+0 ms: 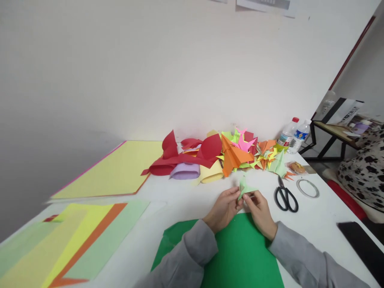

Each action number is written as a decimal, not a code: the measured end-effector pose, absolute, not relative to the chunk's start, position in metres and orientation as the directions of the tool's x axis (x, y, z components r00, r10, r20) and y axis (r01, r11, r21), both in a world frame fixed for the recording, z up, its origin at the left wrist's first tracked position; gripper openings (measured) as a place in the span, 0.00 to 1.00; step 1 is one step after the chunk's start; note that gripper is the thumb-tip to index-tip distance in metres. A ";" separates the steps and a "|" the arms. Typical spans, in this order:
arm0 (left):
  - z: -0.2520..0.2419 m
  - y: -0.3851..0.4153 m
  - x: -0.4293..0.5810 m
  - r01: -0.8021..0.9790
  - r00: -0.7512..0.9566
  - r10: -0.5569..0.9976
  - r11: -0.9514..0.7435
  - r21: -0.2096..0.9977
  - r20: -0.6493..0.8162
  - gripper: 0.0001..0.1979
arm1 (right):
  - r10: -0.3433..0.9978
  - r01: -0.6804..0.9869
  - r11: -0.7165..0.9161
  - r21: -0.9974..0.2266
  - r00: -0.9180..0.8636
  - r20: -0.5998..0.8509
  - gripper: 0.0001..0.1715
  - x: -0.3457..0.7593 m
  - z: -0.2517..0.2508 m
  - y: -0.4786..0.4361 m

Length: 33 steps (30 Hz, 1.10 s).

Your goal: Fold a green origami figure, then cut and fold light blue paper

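My left hand [224, 209] and my right hand [260, 212] meet above a white table [168, 200], both pinching a small light green folded paper figure [244, 187]. The fingers of each hand are closed on its lower edges, and its pointed tips stick up between them. Grey sleeves cover both forearms. Under my wrists lies a dark green paper sheet [237, 256].
A heap of folded and curled coloured papers [222, 154] sits behind the hands. Black scissors [285, 197] and a tape ring [307, 188] lie to the right, two water bottles [294, 136] behind them. Large coloured sheets [75, 240] cover the left; a dark phone [361, 244] lies at the right edge.
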<state>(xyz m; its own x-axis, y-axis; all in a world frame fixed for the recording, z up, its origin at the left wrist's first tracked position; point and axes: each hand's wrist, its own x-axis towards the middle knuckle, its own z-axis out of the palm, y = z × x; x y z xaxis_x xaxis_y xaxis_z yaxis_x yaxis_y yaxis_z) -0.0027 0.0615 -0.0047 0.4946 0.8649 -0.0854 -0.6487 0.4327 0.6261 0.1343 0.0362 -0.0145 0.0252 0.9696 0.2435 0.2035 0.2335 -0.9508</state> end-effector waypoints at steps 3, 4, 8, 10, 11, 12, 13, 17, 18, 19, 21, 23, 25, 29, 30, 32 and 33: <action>-0.002 0.059 0.000 -0.655 0.473 0.877 0.415 0.631 -0.086 0.09 | 0.976 0.158 0.217 -0.963 -0.019 0.217 0.17 0.136 -0.013 0.036; -0.001 0.059 0.001 -0.661 0.464 0.883 0.402 0.633 -0.076 0.10 | 0.977 0.144 0.212 -0.967 -0.029 0.210 0.17 0.137 -0.013 0.037; 0.000 0.056 0.006 -0.688 0.410 0.911 0.338 0.642 -0.041 0.11 | 0.985 0.102 0.170 -0.980 0.006 0.172 0.20 0.136 -0.013 0.038; -0.002 0.055 0.007 -0.683 0.390 0.919 0.329 0.652 -0.054 0.10 | 0.989 0.069 0.140 -0.988 0.034 0.143 0.21 0.134 -0.013 0.039; -0.003 0.054 0.007 -0.676 0.388 0.920 0.331 0.659 -0.065 0.09 | 0.990 0.053 0.130 -0.990 0.048 0.133 0.21 0.134 -0.012 0.039; -0.004 0.054 0.007 -0.667 0.388 0.919 0.335 0.665 -0.074 0.09 | 0.990 0.040 0.124 -0.991 0.062 0.127 0.21 0.133 -0.012 0.039; -0.005 0.054 0.007 -0.657 0.389 0.917 0.339 0.673 -0.083 0.09 | 0.990 0.031 0.122 -0.992 0.074 0.124 0.21 0.133 -0.011 0.039; -0.007 0.053 0.005 -0.621 0.378 0.921 0.326 0.713 -0.091 0.11 | 0.980 0.050 0.167 -0.985 0.098 0.171 0.18 0.134 -0.009 0.038; -0.007 0.053 0.004 -0.608 0.365 0.927 0.309 0.732 -0.088 0.11 | 0.977 0.054 0.185 -0.981 0.099 0.190 0.17 0.134 -0.009 0.038; -0.007 0.054 0.003 -0.588 0.351 0.933 0.286 0.756 -0.080 0.11 | 0.973 0.056 0.204 -0.977 0.103 0.209 0.15 0.135 -0.009 0.037; -0.008 0.055 0.001 -0.543 0.309 0.950 0.221 0.810 -0.052 0.13 | 0.961 0.069 0.244 -0.967 0.115 0.251 0.13 0.136 -0.010 0.037; -0.009 0.057 0.000 -0.525 0.261 0.965 0.161 0.836 -0.022 0.16 | 0.939 0.108 0.311 -0.944 0.117 0.323 0.11 0.139 -0.010 0.037; -0.010 0.057 -0.001 -0.529 0.238 0.971 0.135 0.838 -0.006 0.19 | 0.910 0.182 0.386 -0.904 0.089 0.406 0.09 0.143 -0.011 0.036; -0.006 0.059 -0.002 -0.438 0.273 0.960 0.060 0.897 0.069 0.17 | 0.879 0.344 0.446 -0.826 0.005 0.477 0.06 0.150 -0.014 0.036; -0.005 0.059 -0.003 -0.405 0.280 0.957 0.041 0.913 0.081 0.14 | 0.875 0.370 0.452 -0.812 -0.008 0.484 0.05 0.151 -0.015 0.037; -0.002 0.060 -0.004 -0.391 0.283 0.957 0.061 0.919 0.057 0.10 | 0.868 0.400 0.460 -0.793 -0.015 0.497 0.04 0.151 -0.016 0.038; -0.001 0.061 -0.004 -0.410 0.285 0.958 0.095 0.907 0.029 0.10 | 0.867 0.403 0.461 -0.790 -0.015 0.498 0.05 0.150 -0.015 0.039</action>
<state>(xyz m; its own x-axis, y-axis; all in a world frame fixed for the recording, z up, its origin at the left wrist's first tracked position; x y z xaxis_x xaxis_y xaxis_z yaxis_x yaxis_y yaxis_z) -0.0045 0.0608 -0.0011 0.2846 0.9582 0.0287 -0.4104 0.0947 0.9070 0.1501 0.0388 -0.0150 -0.0152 0.8671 0.4980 0.4032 0.4610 -0.7905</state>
